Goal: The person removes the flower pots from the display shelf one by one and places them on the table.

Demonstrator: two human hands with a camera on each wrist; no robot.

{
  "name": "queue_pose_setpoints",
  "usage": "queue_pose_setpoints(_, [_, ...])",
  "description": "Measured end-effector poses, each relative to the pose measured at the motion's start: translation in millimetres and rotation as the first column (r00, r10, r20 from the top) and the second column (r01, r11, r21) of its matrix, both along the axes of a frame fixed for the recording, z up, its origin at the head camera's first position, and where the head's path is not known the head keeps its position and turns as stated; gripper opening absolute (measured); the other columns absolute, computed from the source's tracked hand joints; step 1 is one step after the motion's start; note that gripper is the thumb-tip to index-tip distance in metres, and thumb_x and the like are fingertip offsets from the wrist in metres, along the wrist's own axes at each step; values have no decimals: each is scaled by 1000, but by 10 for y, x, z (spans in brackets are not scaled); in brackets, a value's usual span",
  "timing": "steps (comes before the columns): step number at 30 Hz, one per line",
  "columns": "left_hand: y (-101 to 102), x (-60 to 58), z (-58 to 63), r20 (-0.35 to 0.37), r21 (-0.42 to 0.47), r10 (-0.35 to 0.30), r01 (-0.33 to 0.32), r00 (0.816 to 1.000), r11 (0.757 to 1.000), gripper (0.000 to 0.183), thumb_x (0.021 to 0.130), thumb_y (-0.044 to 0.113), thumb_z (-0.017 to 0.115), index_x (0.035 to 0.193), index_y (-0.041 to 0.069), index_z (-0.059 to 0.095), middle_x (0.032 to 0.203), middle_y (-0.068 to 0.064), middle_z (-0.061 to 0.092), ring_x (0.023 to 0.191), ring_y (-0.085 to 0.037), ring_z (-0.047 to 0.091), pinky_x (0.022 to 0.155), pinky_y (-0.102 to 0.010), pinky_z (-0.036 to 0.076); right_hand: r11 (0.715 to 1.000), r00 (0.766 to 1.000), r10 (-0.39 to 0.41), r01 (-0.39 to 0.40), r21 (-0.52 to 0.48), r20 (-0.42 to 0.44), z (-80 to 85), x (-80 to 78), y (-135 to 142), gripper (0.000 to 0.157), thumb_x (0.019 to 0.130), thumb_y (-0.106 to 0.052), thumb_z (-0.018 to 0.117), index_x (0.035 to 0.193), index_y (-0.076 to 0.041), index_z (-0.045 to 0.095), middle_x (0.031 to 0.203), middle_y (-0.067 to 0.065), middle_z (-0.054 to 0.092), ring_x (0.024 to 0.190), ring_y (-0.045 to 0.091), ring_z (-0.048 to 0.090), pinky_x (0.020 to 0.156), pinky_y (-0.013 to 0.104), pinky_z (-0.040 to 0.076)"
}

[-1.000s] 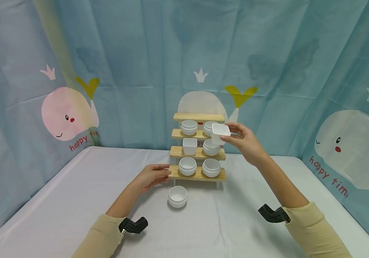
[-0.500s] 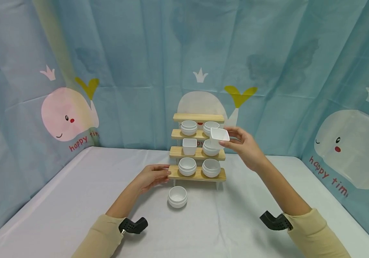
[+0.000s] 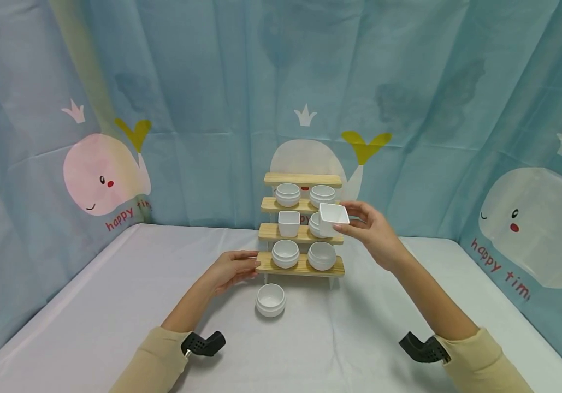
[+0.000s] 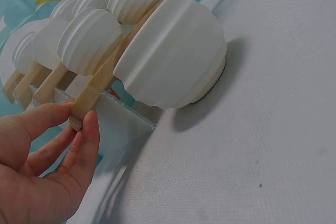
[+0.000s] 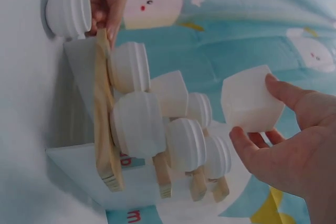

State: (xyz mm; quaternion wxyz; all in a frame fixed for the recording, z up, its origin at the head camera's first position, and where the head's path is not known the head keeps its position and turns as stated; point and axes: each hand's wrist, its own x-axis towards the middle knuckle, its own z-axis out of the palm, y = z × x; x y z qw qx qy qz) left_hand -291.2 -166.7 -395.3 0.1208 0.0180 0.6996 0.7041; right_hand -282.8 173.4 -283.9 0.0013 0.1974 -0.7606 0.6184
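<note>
My right hand (image 3: 374, 234) holds a square white bowl (image 3: 333, 218) by its side, between thumb and fingers. In the head view that bowl overlaps a round bowl on the second step from the bottom; the right wrist view shows the square bowl (image 5: 251, 98) apart from the stand. With thumb and fingers, my left hand (image 3: 231, 270) pinches the left end of the lowest board (image 4: 94, 90) of a wooden step stand (image 3: 302, 179). On that board sit two round white bowls (image 3: 285, 254). A second square bowl (image 3: 289, 224) stands one step higher, at the left.
Two more round bowls (image 3: 288, 195) stand on the third step, below the bare top board. One round bowl (image 3: 270, 300) is on the white tablecloth (image 3: 310, 338) in front of the stand. A blue printed curtain (image 3: 202, 164) hangs behind and at both sides.
My right hand has lowered the square bowl from in front of the third step to the second step's height, slightly leftward. My left hand stays at the lowest board's end.
</note>
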Motion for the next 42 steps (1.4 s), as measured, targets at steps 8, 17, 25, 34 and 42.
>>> queue_pose_setpoints(8, [1,-7,-3,-7,13,-6,6,1000,1000,54,105,5,64,152,-12,44,105,-6,68,82,-8,71,81,-21,63,1000,1000,15,-15,-6,0,-56,65,36,61,99,-3,70,152,5,41,146,20,50,111,7,65,97,17,54])
queue_pose_setpoints(17, [6,-7,-6,-9,20,0,1,1000,1000,54,105,4,63,152,-13,44,106,-7,67,82,-7,71,80,-20,63,1000,1000,28,-27,-12,12,-130,127,51,61,98,-2,72,151,3,43,145,16,51,112,11,65,97,21,57])
queue_pose_setpoints(25, [9,-15,-10,-8,4,2,-2,1000,1000,54,105,5,64,152,-13,44,105,-7,68,82,-7,71,79,-20,63,1000,999,31,-31,3,21,-185,187,80,60,98,-4,72,150,4,43,144,17,52,110,10,65,96,20,55])
queue_pose_setpoints(34, [10,-17,-4,-7,2,2,-2,1000,1000,54,105,5,64,152,-13,44,107,-8,67,82,-8,71,80,-20,63,999,999,51,-51,-15,17,-228,251,76,58,96,-1,73,147,5,45,136,8,55,110,11,65,95,22,56])
queue_pose_setpoints(42, [11,-8,14,-5,-6,3,-3,1000,1000,54,105,5,64,152,-12,45,108,-8,67,83,-8,70,80,-20,63,999,999,45,-45,14,31,-266,297,39,59,95,-3,75,146,4,47,139,14,54,116,17,62,95,23,56])
